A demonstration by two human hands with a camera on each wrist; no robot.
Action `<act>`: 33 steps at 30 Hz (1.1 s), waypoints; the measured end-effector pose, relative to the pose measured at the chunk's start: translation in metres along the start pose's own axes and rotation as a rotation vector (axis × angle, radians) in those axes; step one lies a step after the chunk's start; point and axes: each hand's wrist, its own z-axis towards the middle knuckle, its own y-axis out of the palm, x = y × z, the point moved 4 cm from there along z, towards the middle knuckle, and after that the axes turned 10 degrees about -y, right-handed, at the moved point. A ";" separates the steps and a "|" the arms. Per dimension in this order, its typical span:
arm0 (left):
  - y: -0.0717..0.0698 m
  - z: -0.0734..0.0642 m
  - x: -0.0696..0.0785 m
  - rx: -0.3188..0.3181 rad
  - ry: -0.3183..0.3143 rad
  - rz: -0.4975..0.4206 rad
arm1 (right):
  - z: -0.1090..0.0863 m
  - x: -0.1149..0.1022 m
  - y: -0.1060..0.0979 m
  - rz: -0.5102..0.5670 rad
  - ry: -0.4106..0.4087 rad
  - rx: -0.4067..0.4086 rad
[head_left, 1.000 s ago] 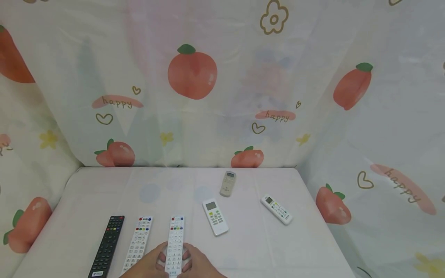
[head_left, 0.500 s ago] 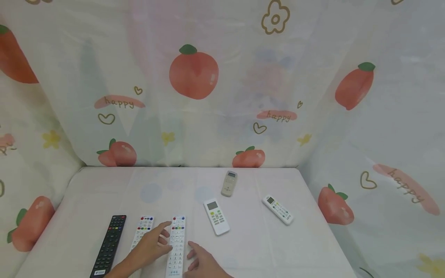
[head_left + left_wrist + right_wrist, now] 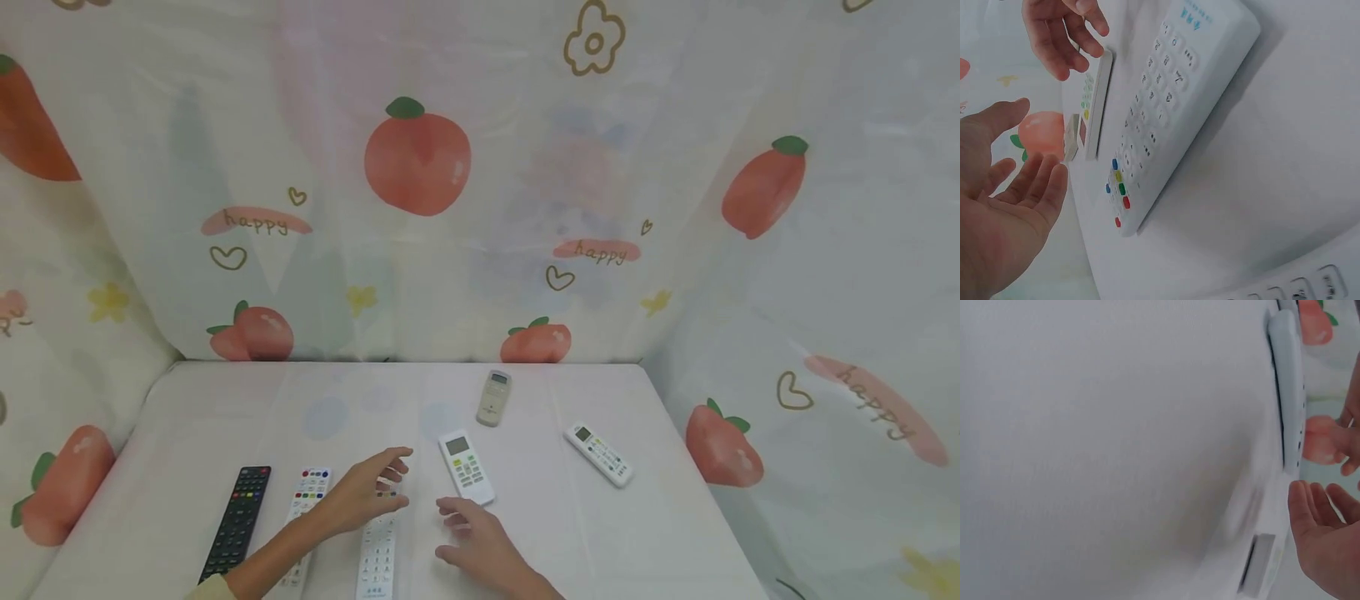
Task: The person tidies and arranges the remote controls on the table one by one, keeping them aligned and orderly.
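My left hand (image 3: 375, 492) hovers over the upper half of a long white remote control (image 3: 377, 554), hiding part of its buttons. Its fingers are loosely bent and hold nothing, as the left wrist view of the hand (image 3: 1010, 212) also shows. To the right, my right hand (image 3: 483, 546) is in the air with relaxed fingers, just in front of a white air-conditioner remote (image 3: 467, 467). In the right wrist view that hand (image 3: 1325, 544) has nothing between its fingers. The long white remote (image 3: 1160, 112) lies flat on the white cloth.
Left of it lie a second long white remote (image 3: 309, 487), partly behind my left forearm, and a black remote (image 3: 238, 521). A beige remote (image 3: 494, 398) lies near the back edge, a slim white one (image 3: 598, 454) at the right. A fruit-printed curtain (image 3: 480, 283) surrounds the table (image 3: 637, 533).
Both hands were holding the sides of the long white remote, then let go. They have risen and moved forward and right, towards the air-conditioner remote. The remotes stay in place.
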 end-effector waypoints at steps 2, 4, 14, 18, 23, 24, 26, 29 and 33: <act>0.000 0.007 0.004 -0.001 0.020 0.016 | 0.000 0.003 -0.007 -0.025 -0.012 0.017; 0.001 0.013 0.007 -0.007 0.020 0.032 | 0.000 0.005 -0.015 -0.049 -0.022 0.037; 0.012 0.045 0.005 -0.026 -0.042 0.072 | -0.004 0.020 -0.039 -0.192 0.025 0.119; 0.015 0.056 0.004 -0.026 -0.059 0.088 | -0.005 0.027 -0.045 -0.199 0.038 0.145; 0.018 0.069 0.001 -0.037 -0.078 0.090 | -0.003 0.030 -0.052 -0.234 0.028 0.185; 0.019 0.072 0.001 -0.041 -0.079 0.093 | -0.002 0.030 -0.053 -0.241 0.028 0.190; 0.020 0.077 0.000 -0.052 -0.087 0.096 | -0.001 0.032 -0.054 -0.257 0.032 0.198; 0.023 0.084 -0.001 -0.068 -0.110 0.095 | 0.000 0.036 -0.056 -0.259 0.041 0.200; 0.027 0.093 -0.004 -0.082 -0.126 0.092 | 0.001 0.040 -0.059 -0.255 0.066 0.179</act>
